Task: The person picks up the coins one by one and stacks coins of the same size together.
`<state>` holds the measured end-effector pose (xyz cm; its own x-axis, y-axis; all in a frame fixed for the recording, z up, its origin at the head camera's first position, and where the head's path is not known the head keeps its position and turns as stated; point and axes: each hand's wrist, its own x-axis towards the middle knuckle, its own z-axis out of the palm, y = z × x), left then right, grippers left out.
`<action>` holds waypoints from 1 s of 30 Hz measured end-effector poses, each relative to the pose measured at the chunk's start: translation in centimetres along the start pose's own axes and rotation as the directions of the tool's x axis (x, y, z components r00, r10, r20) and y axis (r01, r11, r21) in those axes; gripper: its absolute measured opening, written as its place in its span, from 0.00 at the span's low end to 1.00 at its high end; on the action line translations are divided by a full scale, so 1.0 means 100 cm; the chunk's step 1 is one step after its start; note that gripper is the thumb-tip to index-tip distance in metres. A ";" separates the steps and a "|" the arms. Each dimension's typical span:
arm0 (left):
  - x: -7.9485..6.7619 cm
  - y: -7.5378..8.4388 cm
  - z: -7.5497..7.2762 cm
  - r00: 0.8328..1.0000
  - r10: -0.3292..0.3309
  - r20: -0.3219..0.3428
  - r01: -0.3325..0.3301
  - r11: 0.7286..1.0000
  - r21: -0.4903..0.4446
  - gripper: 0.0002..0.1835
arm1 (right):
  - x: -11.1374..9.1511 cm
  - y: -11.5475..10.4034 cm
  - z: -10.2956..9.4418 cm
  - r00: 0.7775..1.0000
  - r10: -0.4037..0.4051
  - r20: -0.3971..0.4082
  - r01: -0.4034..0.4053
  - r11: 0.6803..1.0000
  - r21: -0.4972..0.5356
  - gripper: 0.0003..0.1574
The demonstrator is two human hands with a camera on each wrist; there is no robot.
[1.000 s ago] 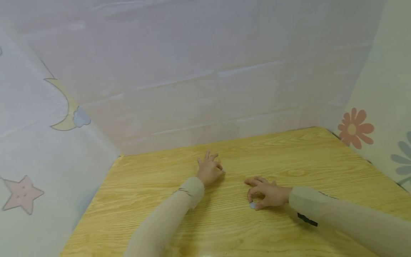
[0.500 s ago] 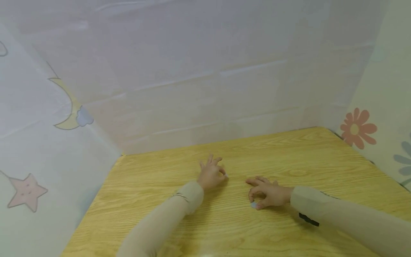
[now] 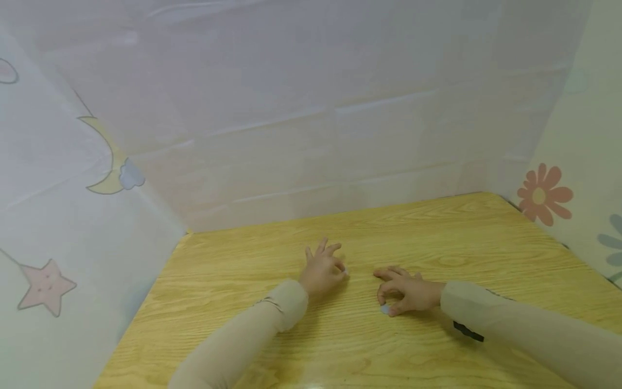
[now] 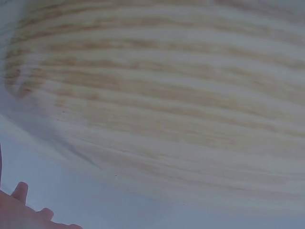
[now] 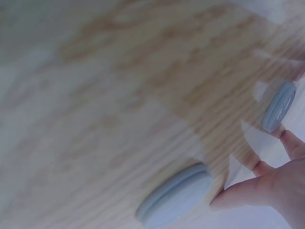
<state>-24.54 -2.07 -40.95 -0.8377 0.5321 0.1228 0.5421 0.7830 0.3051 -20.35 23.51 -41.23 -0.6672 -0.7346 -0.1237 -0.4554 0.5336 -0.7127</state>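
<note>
In the head view my left hand (image 3: 324, 270) is over the table, thumb and index finger pinching a small pale disc (image 3: 346, 271) that they mostly cover. My right hand (image 3: 407, 293) is lower and to the right, holding a small light blue disc (image 3: 385, 309) between thumb and index fingertip. Up close in the right wrist view, two thick grey-blue discs with stepped rims show: the nearer disc (image 5: 174, 198) at the right hand's fingertip, the farther disc (image 5: 279, 107) towards the left hand. Faint marks on the farther one are unreadable. The left wrist view catches only fingers (image 4: 21, 205) at its corner.
A wood-grain table (image 3: 437, 232) lies under both hands. Pale printed sheets (image 3: 311, 135) stand along its back and sides, with a red flower (image 3: 544, 194) at right and a pink star (image 3: 47, 287) at left. Something black (image 3: 468, 331) hangs below the right sleeve.
My left hand has moved slightly right and nearer, closer to the right hand, keeping its pinch. The right hand stays almost in place. The whole head view has shifted a little.
</note>
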 end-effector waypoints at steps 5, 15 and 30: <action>-0.003 -0.001 0.002 0.999 0.039 -0.012 -0.039 0.999 0.033 0.09 | 0.000 0.000 0.000 1.000 -0.004 0.003 0.004 1.000 0.000 0.07; -0.008 0.000 0.005 0.996 0.085 -0.023 -0.083 0.994 0.073 0.09 | 0.002 0.004 0.000 1.000 -0.002 -0.001 0.002 1.000 -0.010 0.07; -0.020 0.011 0.008 0.992 0.126 -0.015 -0.125 0.991 0.040 0.08 | 0.001 0.005 0.000 1.000 -0.015 0.002 0.015 1.000 -0.011 0.07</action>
<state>-22.21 -2.03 -41.58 -0.7637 0.6214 0.1748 0.6449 0.7224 0.2495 -20.64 23.69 -41.61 -0.6591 -0.7433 -0.1147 -0.4717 0.5273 -0.7067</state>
